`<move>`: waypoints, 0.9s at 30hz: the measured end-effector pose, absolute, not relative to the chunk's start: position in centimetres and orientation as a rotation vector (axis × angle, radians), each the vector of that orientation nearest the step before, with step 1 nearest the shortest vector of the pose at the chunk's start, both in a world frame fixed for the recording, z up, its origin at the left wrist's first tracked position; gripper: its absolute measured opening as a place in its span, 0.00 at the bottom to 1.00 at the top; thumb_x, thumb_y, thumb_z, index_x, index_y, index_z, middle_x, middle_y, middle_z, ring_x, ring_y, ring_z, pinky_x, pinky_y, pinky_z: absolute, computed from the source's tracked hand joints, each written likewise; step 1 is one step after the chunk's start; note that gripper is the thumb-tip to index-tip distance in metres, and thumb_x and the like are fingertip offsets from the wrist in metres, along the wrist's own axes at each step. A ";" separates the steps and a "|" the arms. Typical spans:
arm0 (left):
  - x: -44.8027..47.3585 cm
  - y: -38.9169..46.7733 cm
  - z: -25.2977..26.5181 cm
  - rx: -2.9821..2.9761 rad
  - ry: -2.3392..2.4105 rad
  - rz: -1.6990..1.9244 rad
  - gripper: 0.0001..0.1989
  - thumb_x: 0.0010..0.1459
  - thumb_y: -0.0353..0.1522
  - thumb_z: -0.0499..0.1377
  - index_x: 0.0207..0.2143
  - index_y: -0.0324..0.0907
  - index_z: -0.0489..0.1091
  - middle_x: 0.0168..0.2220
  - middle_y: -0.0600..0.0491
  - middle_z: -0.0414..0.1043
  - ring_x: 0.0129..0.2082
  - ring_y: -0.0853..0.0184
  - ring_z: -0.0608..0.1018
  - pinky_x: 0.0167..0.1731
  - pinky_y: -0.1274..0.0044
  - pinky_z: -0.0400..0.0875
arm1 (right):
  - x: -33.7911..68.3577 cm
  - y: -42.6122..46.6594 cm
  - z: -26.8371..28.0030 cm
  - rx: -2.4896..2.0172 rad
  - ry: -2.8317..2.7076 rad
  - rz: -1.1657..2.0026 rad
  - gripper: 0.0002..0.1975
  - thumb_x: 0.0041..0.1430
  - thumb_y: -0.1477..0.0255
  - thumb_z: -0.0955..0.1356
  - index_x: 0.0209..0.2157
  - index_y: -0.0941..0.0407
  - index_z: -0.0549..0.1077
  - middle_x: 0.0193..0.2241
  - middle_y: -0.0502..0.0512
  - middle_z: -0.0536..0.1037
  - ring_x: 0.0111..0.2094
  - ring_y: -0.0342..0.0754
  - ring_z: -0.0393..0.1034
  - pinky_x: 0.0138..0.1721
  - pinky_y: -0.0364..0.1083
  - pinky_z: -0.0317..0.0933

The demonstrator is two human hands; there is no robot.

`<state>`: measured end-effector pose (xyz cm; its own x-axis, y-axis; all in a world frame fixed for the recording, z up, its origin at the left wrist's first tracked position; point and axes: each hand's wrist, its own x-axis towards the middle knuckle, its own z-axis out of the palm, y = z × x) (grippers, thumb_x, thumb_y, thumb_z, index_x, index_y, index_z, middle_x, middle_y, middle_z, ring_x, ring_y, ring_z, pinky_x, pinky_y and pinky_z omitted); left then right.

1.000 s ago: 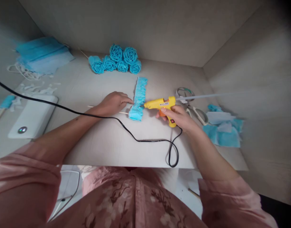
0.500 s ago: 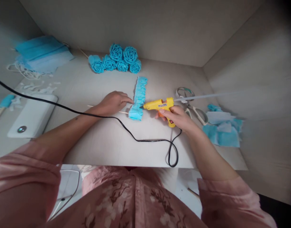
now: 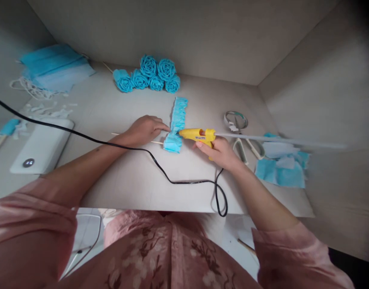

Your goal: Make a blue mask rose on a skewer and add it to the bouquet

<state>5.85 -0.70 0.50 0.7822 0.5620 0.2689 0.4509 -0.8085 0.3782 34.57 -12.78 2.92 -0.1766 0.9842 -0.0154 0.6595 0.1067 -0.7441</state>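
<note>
on the table (image 3: 127,180), the blue strip (image 3: 179,114) is being steadied, seemingly, by the left hand (image 3: 146,129), its grip unclear, so the glue gun (image 3: 192,134), gripped in the right hand (image 3: 222,152), can be aimed right there.

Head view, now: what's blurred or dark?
Head view: the glue stick smears toward its right end; head view: the right wall is soft; head view: the top-right picture corner falls to black; head view: the blue rosettes read clearer.

Glue gun (image 3: 193,135) and scissors (image 3: 249,143) suggest a craft desk (image 3: 136,176).
</note>
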 end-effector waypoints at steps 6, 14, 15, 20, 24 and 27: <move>5.8 -0.8 0.6 2.689 0.781 0.535 0.22 0.65 0.28 0.50 0.48 0.43 0.83 0.42 0.50 0.84 0.41 0.65 0.81 0.46 0.74 0.73 | 34.7 -13.1 3.2 -1.652 -1.933 0.781 0.22 0.63 0.50 0.68 0.35 0.55 0.81 0.23 0.53 0.73 0.27 0.49 0.65 0.29 0.46 0.55; 5.8 -0.8 0.7 2.703 0.786 0.531 0.22 0.64 0.28 0.50 0.48 0.45 0.83 0.41 0.51 0.84 0.41 0.65 0.81 0.46 0.75 0.72 | 35.9 -12.6 3.8 -1.528 -1.787 1.013 0.25 0.63 0.49 0.68 0.36 0.56 0.83 0.29 0.54 0.75 0.28 0.45 0.64 0.28 0.44 0.56; 5.8 -0.8 0.6 2.702 0.788 0.535 0.22 0.64 0.27 0.50 0.48 0.45 0.83 0.41 0.51 0.84 0.41 0.65 0.81 0.46 0.75 0.72 | 36.0 -12.6 3.8 -1.529 -1.780 1.020 0.25 0.63 0.49 0.68 0.36 0.56 0.83 0.28 0.54 0.75 0.28 0.45 0.64 0.28 0.44 0.56; 5.8 -0.7 0.4 2.696 0.789 0.553 0.22 0.64 0.28 0.50 0.47 0.45 0.83 0.42 0.51 0.84 0.41 0.65 0.81 0.46 0.75 0.73 | 36.1 -12.5 3.8 -1.497 -1.690 1.105 0.23 0.62 0.48 0.69 0.35 0.55 0.82 0.32 0.56 0.80 0.28 0.45 0.65 0.28 0.45 0.58; 5.9 -0.8 0.5 2.696 0.787 0.554 0.22 0.64 0.28 0.50 0.47 0.44 0.83 0.42 0.50 0.84 0.41 0.64 0.81 0.46 0.74 0.74 | 36.2 -12.5 4.0 -1.469 -1.605 1.134 0.24 0.60 0.46 0.70 0.33 0.55 0.81 0.34 0.58 0.82 0.28 0.45 0.66 0.27 0.45 0.58; 5.9 -0.7 0.5 2.690 0.781 0.555 0.22 0.63 0.27 0.50 0.47 0.44 0.84 0.41 0.50 0.84 0.40 0.64 0.81 0.46 0.74 0.74 | 36.5 -12.6 4.2 -1.473 -1.559 1.111 0.24 0.59 0.46 0.70 0.32 0.55 0.80 0.33 0.58 0.82 0.27 0.45 0.65 0.27 0.45 0.58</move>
